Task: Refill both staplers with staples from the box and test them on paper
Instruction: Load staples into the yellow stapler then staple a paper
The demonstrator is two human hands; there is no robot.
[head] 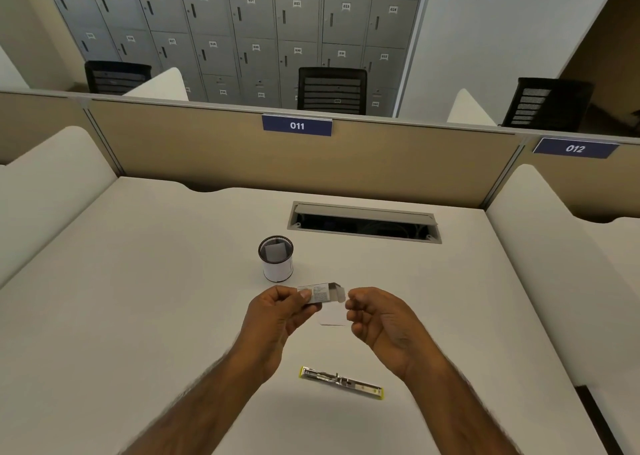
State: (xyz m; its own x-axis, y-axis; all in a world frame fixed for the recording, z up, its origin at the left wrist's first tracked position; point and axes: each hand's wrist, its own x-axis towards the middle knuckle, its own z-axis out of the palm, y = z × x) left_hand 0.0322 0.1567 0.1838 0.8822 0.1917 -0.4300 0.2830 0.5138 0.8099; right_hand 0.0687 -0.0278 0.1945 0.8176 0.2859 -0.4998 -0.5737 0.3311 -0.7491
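My left hand (277,312) grips a small grey staple box (320,293) above the white desk (138,298), with the box's right end flap open. My right hand (377,319) is curled at that open end, fingertips pinched by the flap; whether it holds staples I cannot tell. A small white slip of paper (332,317) lies on the desk under the hands. A yellow stapler (341,382), swung open flat so its metal magazine shows, lies nearer to me between my forearms. A second stapler is not in view.
A black mesh pen cup (276,262) with a paper lining stands just beyond the hands. An open cable hatch (363,220) is set in the desk farther back. A beige partition (207,149) labelled 011 closes the far edge, and white side dividers (540,233) flank the desk.
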